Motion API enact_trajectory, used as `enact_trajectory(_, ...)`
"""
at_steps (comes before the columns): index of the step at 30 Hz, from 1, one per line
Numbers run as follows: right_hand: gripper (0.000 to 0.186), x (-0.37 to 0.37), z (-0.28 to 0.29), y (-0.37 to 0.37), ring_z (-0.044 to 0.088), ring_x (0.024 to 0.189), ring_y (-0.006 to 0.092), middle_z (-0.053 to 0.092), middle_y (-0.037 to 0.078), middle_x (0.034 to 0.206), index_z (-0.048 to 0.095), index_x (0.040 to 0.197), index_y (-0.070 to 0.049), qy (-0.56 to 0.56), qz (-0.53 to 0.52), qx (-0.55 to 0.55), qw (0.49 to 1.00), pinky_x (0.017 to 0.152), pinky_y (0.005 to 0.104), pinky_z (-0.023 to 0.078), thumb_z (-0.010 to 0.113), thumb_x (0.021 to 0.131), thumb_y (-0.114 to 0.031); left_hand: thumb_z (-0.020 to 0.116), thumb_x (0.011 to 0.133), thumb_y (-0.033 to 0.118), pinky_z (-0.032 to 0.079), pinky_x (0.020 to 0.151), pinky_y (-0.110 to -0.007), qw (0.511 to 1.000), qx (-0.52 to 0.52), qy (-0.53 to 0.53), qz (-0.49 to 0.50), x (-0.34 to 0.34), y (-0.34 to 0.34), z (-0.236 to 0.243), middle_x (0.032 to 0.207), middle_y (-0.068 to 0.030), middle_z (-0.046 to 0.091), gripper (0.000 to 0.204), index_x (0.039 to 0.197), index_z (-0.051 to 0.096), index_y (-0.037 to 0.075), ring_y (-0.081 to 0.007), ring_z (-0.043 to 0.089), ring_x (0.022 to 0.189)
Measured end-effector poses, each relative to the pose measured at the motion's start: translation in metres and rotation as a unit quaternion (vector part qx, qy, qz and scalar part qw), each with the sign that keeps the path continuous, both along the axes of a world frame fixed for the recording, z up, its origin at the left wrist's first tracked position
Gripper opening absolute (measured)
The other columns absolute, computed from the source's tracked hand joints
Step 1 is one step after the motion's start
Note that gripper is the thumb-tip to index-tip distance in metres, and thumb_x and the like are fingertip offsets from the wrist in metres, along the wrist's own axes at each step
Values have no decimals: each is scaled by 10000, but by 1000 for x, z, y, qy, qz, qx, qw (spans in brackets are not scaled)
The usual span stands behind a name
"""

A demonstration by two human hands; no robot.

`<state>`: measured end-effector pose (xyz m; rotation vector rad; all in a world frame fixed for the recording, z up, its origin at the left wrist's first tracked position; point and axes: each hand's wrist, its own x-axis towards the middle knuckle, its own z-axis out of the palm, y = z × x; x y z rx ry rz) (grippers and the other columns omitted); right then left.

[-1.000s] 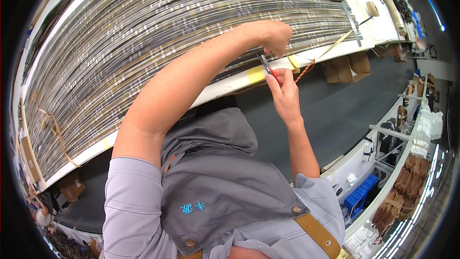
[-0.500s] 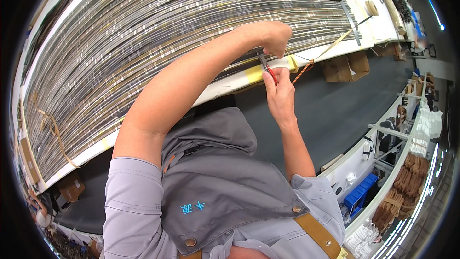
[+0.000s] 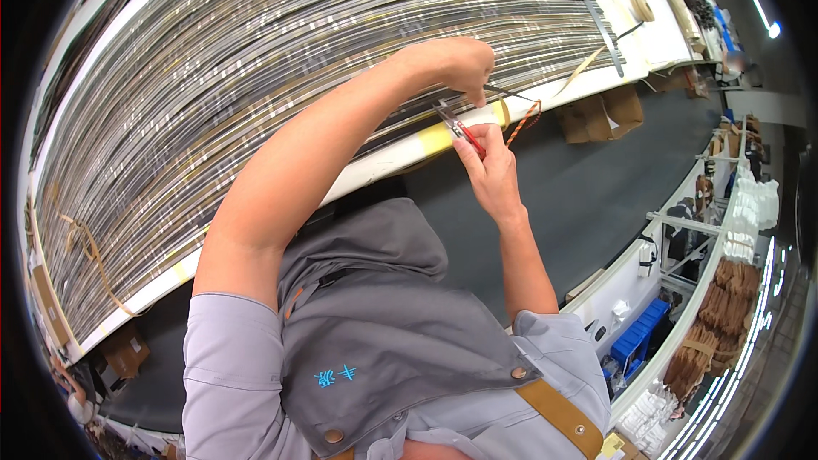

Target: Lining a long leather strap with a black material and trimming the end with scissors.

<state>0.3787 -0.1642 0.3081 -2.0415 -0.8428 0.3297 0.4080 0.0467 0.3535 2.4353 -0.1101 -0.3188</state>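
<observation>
My left hand (image 3: 467, 65) is closed over the near edge of a wide bed of striped fabric strips (image 3: 281, 60). A thin dark strip (image 3: 509, 93) comes out from its fingers. Just below it, my right hand (image 3: 494, 172) grips a pair of red-handled snips (image 3: 465, 134). Their metal blades point up and left over the nearest strips, and look parted. Beside my right hand hangs an orange-and-black twisted cord (image 3: 516, 127) at the table edge. Yellow tape (image 3: 436, 138) runs along that white edge under the snips.
A flat metal bar (image 3: 606, 38) lies across the strips' right ends, with a tape roll (image 3: 641, 8) beyond. An open cardboard box (image 3: 601, 117) sits below the table edge. At right, a shelf holds a blue bin (image 3: 639, 336) and brown bundles (image 3: 731, 298).
The snips have tilted further left, and their blades now sit a little apart from my left hand. My left hand stays closed at the strips' edge. The whole view has shifted slightly.
</observation>
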Motion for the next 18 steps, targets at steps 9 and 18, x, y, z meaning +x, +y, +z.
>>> enact_trajectory(9,178,39,41,-36,476,621,47,587,19,792,557,1086,-12,253,98,211,939,572,186,392,640,951,-93,793,817,306,454,574,-339,986,-149,59,35,-10,7,3,654,-50,630,296,738,670,48,-154,595,638)
enact_trajectory(18,250,157,99,26,391,523,48,477,-5,658,597,1030,35,4,-38,204,978,466,215,295,593,999,-213,693,885,260,482,638,-398,992,-108,-65,12,-46,-32,29,687,-155,641,268,866,696,-6,-269,609,644)
